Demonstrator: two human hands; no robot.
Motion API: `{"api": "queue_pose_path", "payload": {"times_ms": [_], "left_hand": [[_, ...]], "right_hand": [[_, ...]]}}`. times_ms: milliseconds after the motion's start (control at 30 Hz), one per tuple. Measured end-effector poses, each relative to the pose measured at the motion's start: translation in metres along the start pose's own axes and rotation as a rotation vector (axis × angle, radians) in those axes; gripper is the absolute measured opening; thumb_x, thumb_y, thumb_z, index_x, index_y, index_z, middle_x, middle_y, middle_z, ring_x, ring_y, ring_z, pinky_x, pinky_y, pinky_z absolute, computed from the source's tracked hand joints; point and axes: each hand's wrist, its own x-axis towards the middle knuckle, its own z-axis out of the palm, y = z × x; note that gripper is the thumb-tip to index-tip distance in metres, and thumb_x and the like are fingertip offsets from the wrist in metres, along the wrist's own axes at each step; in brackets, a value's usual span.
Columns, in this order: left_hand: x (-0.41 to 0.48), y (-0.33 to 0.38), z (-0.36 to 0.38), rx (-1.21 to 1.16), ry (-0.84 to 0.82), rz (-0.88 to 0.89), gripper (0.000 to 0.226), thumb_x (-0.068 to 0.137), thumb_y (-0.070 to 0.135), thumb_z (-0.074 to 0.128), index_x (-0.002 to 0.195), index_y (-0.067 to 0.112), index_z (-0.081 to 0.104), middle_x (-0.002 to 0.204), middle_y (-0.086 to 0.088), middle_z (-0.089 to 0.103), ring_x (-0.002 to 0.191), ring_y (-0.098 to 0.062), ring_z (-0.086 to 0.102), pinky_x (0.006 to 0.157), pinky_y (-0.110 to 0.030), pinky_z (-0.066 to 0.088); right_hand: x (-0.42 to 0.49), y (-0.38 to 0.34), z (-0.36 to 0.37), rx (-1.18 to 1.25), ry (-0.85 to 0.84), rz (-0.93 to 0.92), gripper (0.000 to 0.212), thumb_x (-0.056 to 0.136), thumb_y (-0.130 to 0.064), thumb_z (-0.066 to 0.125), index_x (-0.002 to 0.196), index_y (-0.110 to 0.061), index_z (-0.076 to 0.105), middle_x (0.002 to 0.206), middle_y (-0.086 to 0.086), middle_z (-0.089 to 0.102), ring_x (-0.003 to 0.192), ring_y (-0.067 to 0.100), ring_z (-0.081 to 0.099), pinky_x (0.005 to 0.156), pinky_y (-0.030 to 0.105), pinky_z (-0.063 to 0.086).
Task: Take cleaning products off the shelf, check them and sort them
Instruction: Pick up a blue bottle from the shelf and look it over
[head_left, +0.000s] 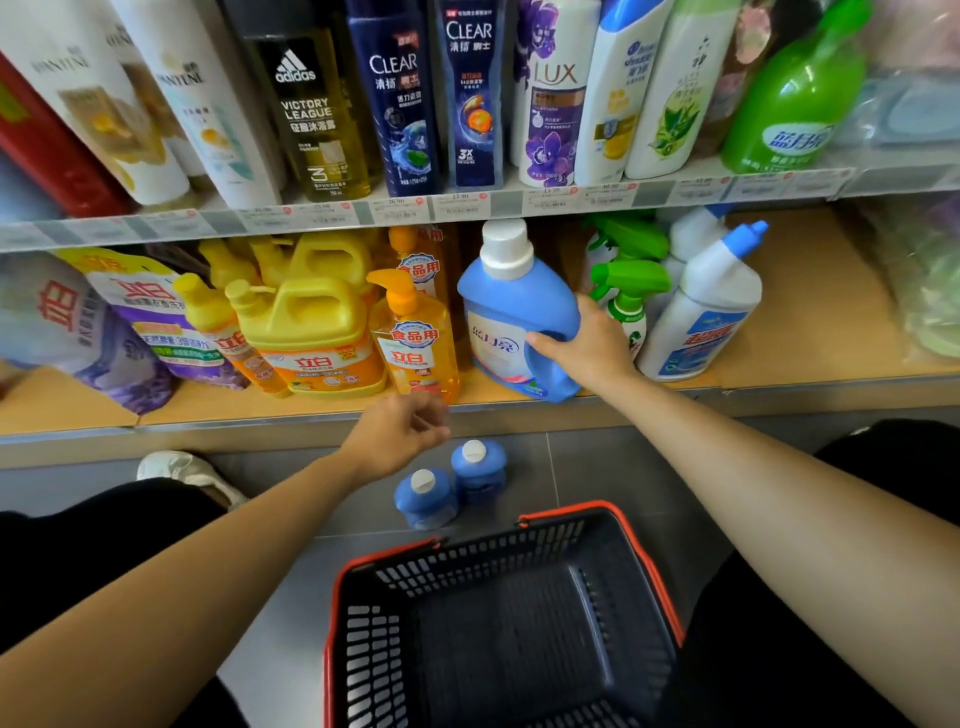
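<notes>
Two blue bottles (426, 499) down on the floor (597, 467), mid-frame, and the right hand (592, 345) grips the handle of a third blue jug (511, 306), centre; left hand (395, 434) loosely curled, empty. Next, I'd guess: lift it clear and check.

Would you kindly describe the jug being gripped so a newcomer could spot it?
On the lower tan shelf, right of the orange pump bottle, is a blue plastic jug. It alone there is blue with a white cap.

Not for sorting

A white shoe (179, 467) lies on the grey floor tiles (571, 467), left of the left hand (400, 436); price labels (457, 205) run above the right hand (587, 348); shampoo bottles (470, 93) stand higher above it.
</notes>
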Motion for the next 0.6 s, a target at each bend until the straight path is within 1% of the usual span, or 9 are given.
{"api": "queue_pose_path", "payload": {"times_ms": [67,100,233,267,333,400,467,533,600], "left_hand": [[-0.004,-0.017,0.011,0.054,-0.073,-0.067,0.034,0.089,0.028,0.077,0.119,0.014,0.069,0.109,-0.001,0.073,0.095,-0.017,0.069,0.092,-0.042,0.056],[-0.005,-0.024,0.016,0.099,-0.103,-0.085,0.038,0.089,0.032,0.077,0.122,0.016,0.068,0.115,-0.002,0.073,0.097,-0.017,0.068,0.092,-0.04,0.055],[-0.006,-0.046,0.036,0.235,-0.21,-0.126,0.053,0.088,0.039,0.076,0.135,0.02,0.062,0.134,-0.001,0.065,0.115,-0.022,0.064,0.097,-0.037,0.051],[-0.006,-0.051,0.039,0.263,-0.228,-0.132,0.053,0.087,0.041,0.076,0.135,0.022,0.061,0.135,-0.001,0.065,0.117,-0.023,0.063,0.097,-0.036,0.05],[-0.007,-0.058,0.044,0.311,-0.231,-0.122,0.05,0.086,0.045,0.076,0.131,0.027,0.064,0.13,-0.001,0.066,0.113,-0.025,0.063,0.094,-0.037,0.05],[-0.007,-0.063,0.046,0.331,-0.201,-0.095,0.045,0.085,0.045,0.077,0.126,0.029,0.066,0.124,-0.001,0.069,0.109,-0.025,0.064,0.09,-0.038,0.051],[-0.007,-0.066,0.046,0.36,-0.167,-0.066,0.042,0.085,0.046,0.077,0.122,0.029,0.068,0.119,0.0,0.069,0.107,-0.025,0.064,0.087,-0.039,0.052],[-0.008,-0.069,0.046,0.4,-0.15,-0.045,0.04,0.086,0.046,0.075,0.121,0.029,0.068,0.118,0.0,0.068,0.105,-0.026,0.064,0.085,-0.039,0.052],[-0.008,-0.069,0.049,0.415,-0.138,-0.034,0.037,0.089,0.045,0.072,0.122,0.028,0.067,0.118,-0.002,0.067,0.104,-0.027,0.062,0.084,-0.038,0.05]], "right_hand": [[0.003,0.0,0.004,0.007,0.049,0.021,0.057,0.081,-0.044,0.078,0.119,-0.009,0.055,0.116,0.012,0.066,0.107,0.034,0.062,0.074,0.035,0.043],[0.004,0.001,0.006,0.014,0.069,0.028,0.056,0.081,-0.044,0.077,0.119,-0.009,0.055,0.116,0.012,0.066,0.106,0.035,0.062,0.074,0.035,0.043],[0.007,0.001,0.018,0.07,0.088,0.054,0.055,0.083,-0.043,0.076,0.122,-0.011,0.055,0.118,0.012,0.067,0.109,0.035,0.062,0.085,0.045,0.052],[0.009,0.0,0.02,0.076,0.089,0.06,0.056,0.083,-0.044,0.076,0.124,-0.012,0.055,0.119,0.011,0.067,0.11,0.035,0.061,0.087,0.046,0.052],[0.012,-0.001,0.024,0.066,0.102,0.06,0.058,0.083,-0.046,0.075,0.127,-0.014,0.054,0.121,0.009,0.067,0.111,0.034,0.061,0.088,0.043,0.052],[0.017,-0.002,0.028,0.048,0.117,0.057,0.061,0.083,-0.048,0.074,0.13,-0.014,0.054,0.122,0.007,0.067,0.112,0.032,0.061,0.086,0.037,0.05],[0.022,-0.005,0.032,0.034,0.132,0.066,0.063,0.084,-0.049,0.072,0.132,-0.012,0.053,0.123,0.008,0.067,0.114,0.031,0.061,0.086,0.036,0.049],[0.025,-0.01,0.035,0.033,0.15,0.087,0.064,0.085,-0.048,0.072,0.133,-0.011,0.053,0.125,0.008,0.067,0.116,0.031,0.06,0.09,0.036,0.05],[0.019,-0.012,0.037,0.035,0.215,0.09,0.06,0.086,-0.043,0.071,0.133,-0.011,0.054,0.126,0.008,0.066,0.118,0.031,0.059,0.091,0.037,0.05]]}}
